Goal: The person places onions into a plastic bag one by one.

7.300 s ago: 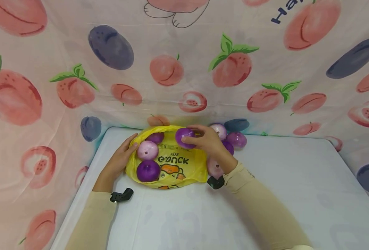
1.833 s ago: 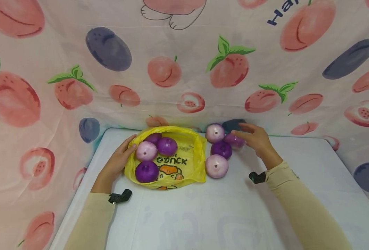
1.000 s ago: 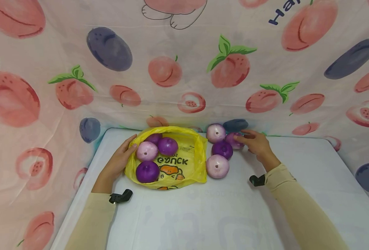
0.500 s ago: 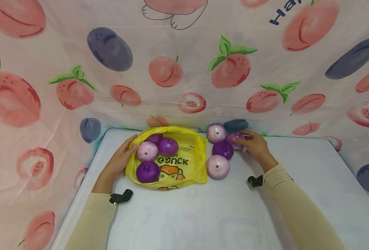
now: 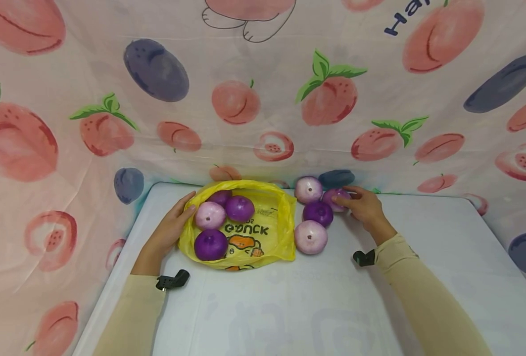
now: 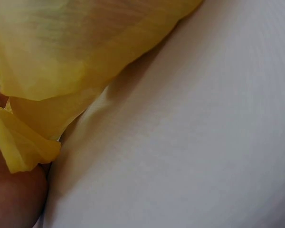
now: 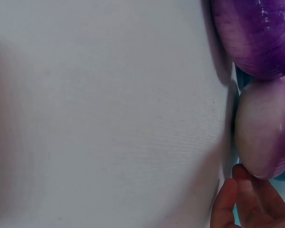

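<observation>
A yellow plastic bag (image 5: 286, 232) with a printed duck lies with its mouth spread wide, and several purple onions sit at its left side, among them a dark one (image 5: 211, 244) and a pale one (image 5: 210, 215). My left hand (image 5: 167, 231) holds the bag's left rim, thumb over the edge; the left wrist view shows the yellow film (image 6: 85, 52) bunched by the hand. Right of the bag, my right hand (image 5: 368, 211) pinches a purple onion (image 5: 332, 199) between thumb and fingers. In the right wrist view, fingertips (image 7: 244, 176) are right at that onion (image 7: 262, 128).
Beside the held onion are a pale onion (image 5: 309, 190) at the back, a dark one (image 5: 318, 213) and a larger pale one (image 5: 310, 237) near the bag's right edge. A fruit-printed cloth (image 5: 245, 59) hangs behind the white table (image 5: 263, 311).
The purple onion my right hand held over the bag now lies inside it. My right hand has moved right and taken hold of another onion. My left hand has stayed on the rim.
</observation>
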Demonstrator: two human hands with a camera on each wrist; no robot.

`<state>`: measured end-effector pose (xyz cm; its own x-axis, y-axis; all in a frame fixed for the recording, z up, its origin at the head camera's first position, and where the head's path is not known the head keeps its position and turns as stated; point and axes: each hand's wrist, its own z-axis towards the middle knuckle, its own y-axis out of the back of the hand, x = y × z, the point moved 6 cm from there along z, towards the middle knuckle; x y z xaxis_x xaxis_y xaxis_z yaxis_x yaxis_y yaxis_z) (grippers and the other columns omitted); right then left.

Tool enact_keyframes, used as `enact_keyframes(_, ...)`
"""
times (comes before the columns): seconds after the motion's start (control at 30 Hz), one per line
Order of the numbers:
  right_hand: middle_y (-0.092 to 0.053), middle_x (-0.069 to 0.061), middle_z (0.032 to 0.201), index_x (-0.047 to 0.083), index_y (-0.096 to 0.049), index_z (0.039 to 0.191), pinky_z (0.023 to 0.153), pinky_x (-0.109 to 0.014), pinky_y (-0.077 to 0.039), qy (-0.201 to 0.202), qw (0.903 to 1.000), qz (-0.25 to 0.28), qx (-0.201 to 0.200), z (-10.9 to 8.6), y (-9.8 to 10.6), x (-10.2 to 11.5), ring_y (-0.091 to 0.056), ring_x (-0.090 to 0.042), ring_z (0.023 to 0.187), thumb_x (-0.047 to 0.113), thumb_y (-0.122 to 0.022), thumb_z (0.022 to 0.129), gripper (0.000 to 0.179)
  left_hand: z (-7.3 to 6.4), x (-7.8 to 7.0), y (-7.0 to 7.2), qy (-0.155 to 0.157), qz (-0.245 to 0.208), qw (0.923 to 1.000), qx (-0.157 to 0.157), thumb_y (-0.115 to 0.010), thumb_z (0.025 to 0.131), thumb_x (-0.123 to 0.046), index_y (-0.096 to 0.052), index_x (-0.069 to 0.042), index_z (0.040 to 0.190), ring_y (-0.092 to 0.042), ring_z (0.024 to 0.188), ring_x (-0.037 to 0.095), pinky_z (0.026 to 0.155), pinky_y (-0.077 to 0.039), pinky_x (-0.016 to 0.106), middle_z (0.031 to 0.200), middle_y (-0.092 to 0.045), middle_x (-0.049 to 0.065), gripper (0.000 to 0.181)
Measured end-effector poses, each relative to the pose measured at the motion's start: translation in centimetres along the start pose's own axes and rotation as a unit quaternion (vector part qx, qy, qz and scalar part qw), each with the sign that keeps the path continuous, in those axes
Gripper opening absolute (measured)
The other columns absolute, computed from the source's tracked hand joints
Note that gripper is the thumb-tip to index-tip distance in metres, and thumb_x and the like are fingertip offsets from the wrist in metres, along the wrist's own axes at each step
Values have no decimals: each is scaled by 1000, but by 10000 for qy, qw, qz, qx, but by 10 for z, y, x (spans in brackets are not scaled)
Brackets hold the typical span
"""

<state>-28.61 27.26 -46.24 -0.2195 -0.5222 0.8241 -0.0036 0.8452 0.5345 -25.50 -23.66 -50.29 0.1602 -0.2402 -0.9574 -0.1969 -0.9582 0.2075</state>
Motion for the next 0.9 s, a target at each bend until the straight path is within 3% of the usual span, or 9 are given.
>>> enact_keyframes(0.3, -54, -22, 149, 11, -52, 150, 73, -27, -56, 9, 10000, 1, -74, -1, 4, -1, -58, -23, 110, 48, -80, 87, 78, -2, -2, 0, -35, -33, 10000, 16, -51, 103, -55, -25, -38, 162, -13, 159, 27, 127, -18, 54, 172, -17, -2, 67)
enact_keyframes(0.53, -50, -22, 152, 12, -50, 151, 91, -42, -58, 57, 10000, 71, 22, -6, 5, 7, -56, -34, 127, 48, -79, 88, 78, -3, -3, -1, -22, -64, 10000, 19, -52, 103, -55, -25, -39, 162, -13, 159, 27, 127, -18, 55, 172, -18, -2, 67)
enact_keyframes(0.73, -52, -21, 152, 11, -50, 151, 92, -38, -57, 158, 9998, 148, -23, -14, 9, 17, -54, -32, 129, 44, -78, 89, 76, -2, -3, -1, -48, -85, 10000, 15, -52, 102, -56, -25, -39, 162, -14, 159, 27, 127, -19, 54, 172, -18, -1, 67)
enact_keyframes(0.9, -47, -23, 155, 11, -47, 153, 103, -51, -52, 263, 9990, 355, 83, -19, 10, 26, -50, -35, 132, 43, -78, 90, 77, -2, -3, -1, -74, -144, 9999, 32, -52, 102, -55, -26, -38, 162, -15, 159, 27, 127, -19, 54, 171, -19, -1, 67)
